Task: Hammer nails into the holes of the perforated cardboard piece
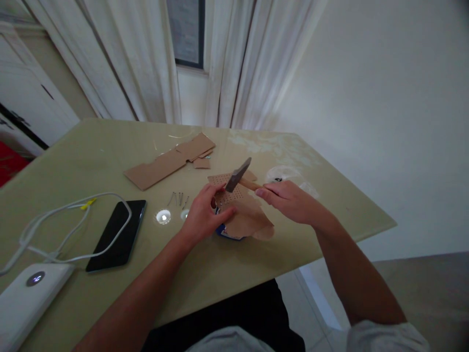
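My right hand point(285, 199) is wrapped round the wooden handle of a hammer point(238, 175). The hammer's dark metal head hangs over a brown cardboard piece point(249, 217) dotted with rows of small holes. At that piece's left edge, my left hand point(205, 211) grips it with curled fingers, the thumb lying across the near side. Whether a nail is pinched in those fingers cannot be seen. Under the cardboard a blue object point(229, 233) shows only in part. Several loose nails point(179, 198) lie on the table left of my left hand.
Larger cardboard strips point(164, 165) lie toward the back of the glossy table point(91, 161). A crumpled clear plastic bag point(293, 177) with small dark items sits beyond my right hand. At left are a black phone point(119, 234), a white cable point(69, 208) and a white power bank point(32, 303).
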Motion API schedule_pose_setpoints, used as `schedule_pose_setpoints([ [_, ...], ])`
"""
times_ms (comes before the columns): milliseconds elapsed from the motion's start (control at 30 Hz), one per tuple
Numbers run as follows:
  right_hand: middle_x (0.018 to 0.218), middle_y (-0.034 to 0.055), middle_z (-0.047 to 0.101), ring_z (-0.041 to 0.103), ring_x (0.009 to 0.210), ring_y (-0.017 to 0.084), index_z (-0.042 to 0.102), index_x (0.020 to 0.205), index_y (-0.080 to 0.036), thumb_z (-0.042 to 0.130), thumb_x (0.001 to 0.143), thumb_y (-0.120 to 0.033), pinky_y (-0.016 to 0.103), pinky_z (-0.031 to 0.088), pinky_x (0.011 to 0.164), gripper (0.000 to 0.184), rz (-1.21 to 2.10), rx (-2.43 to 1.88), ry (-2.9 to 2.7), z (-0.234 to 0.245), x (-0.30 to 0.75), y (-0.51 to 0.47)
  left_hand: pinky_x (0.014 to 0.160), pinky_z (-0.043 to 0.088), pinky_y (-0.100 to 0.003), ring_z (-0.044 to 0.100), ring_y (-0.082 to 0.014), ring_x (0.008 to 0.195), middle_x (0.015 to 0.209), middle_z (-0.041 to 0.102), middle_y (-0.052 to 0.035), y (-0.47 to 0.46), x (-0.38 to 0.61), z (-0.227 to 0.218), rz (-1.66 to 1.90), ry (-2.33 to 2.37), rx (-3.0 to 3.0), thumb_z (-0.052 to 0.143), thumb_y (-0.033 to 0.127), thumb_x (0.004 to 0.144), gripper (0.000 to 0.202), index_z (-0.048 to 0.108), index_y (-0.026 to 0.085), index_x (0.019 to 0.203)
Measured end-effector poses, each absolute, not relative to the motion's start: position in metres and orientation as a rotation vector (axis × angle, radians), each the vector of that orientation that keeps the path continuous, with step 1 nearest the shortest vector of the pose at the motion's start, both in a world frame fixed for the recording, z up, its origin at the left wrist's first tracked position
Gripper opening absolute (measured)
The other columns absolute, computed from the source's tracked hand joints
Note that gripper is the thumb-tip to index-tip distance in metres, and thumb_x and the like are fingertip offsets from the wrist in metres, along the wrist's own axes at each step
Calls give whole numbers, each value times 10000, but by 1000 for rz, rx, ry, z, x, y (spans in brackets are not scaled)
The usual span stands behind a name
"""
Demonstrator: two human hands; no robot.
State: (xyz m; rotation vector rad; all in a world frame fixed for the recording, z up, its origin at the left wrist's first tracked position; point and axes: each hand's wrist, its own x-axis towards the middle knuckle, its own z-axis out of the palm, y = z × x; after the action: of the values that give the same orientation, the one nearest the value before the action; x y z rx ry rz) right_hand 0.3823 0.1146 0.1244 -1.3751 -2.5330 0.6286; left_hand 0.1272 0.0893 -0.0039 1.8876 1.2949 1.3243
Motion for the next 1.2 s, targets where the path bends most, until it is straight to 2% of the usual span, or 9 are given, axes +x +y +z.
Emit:
schedule_pose_setpoints([
  [100, 612, -20, 506, 468, 595, 139, 526, 686, -222, 455, 1074, -776, 310, 313, 594, 680, 697, -1309, -2292, 120, 387, 125, 719, 524, -305, 532, -131, 732, 1235, 678, -68, 88, 126, -4, 1349, 1339, 1873, 862, 435, 883, 665, 622, 235, 1469],
  [167, 590, -35, 456, 406, 543, 121, 510, 683, -229, 510, 1038, -806, 296, 283, 528, 678, 762, -1229, -2075, 112, 386, 134, 716, 517, -305, 527, -128, 723, 1264, 674, -78, 88, 124, -3, 1417, 1377, 1840, 758, 470, 966, 594, 604, 227, 1485],
  [333, 550, -86, 342, 262, 445, 82, 490, 703, -251, 656, 932, -852, 246, 207, 403, 664, 865, -1012, -1569, 85, 371, 162, 614, 445, -295, 507, -129, 608, 1033, 726, -39, 98, 104, 6, 1521, 1771, 1536, 566, 410, 1044, 358, 687, 186, 1296],
  [433, 510, -99, 325, 272, 400, 76, 497, 696, -257, 663, 889, -895, 223, 216, 360, 687, 783, -931, -1397, 70, 365, 176, 703, 498, -342, 587, -174, 664, 1024, 759, -54, 105, 87, 8, 1312, 2072, 1561, 587, 350, 999, 291, 720, 193, 1204],
  [567, 487, -107, 331, 289, 360, 67, 492, 686, -254, 672, 905, -868, 205, 226, 333, 676, 703, -887, -1244, 53, 370, 183, 875, 548, -423, 728, -319, 1027, 1140, 771, -131, 104, 73, 5, 697, 2266, 1853, 601, 361, 998, 268, 725, 185, 1159],
  [700, 479, -112, 335, 287, 347, 62, 526, 684, -244, 713, 905, -832, 203, 223, 321, 655, 657, -848, -1182, 43, 386, 182, 865, 563, -464, 742, -391, 1086, 1179, 764, -182, 99, 71, 4, 198, 2370, 1919, 588, 444, 1027, 330, 731, 169, 1139],
  [800, 476, -115, 333, 290, 340, 63, 538, 695, -241, 710, 926, -808, 206, 230, 322, 636, 638, -842, -1150, 40, 395, 183, 825, 562, -463, 751, -394, 1057, 1153, 771, -177, 97, 72, 6, 95, 2374, 1911, 537, 470, 1052, 362, 741, 174, 1095],
  [1033, 465, -113, 341, 314, 326, 68, 530, 692, -245, 681, 939, -819, 208, 238, 313, 643, 642, -893, -1114, 33, 396, 189, 793, 548, -437, 758, -361, 1015, 1106, 780, -154, 96, 74, 5, 16, 2365, 1910, 440, 353, 1073, 353, 747, 182, 1041],
  [1200, 466, -118, 328, 301, 320, 64, 509, 688, -250, 665, 931, -842, 204, 231, 307, 659, 655, -914, -1116, 32, 395, 189, 892, 553, -455, 740, -372, 1064, 1082, 779, -182, 97, 72, -4, -10, 2301, 2040, 431, 332, 1073, 367, 750, 156, 1029],
])
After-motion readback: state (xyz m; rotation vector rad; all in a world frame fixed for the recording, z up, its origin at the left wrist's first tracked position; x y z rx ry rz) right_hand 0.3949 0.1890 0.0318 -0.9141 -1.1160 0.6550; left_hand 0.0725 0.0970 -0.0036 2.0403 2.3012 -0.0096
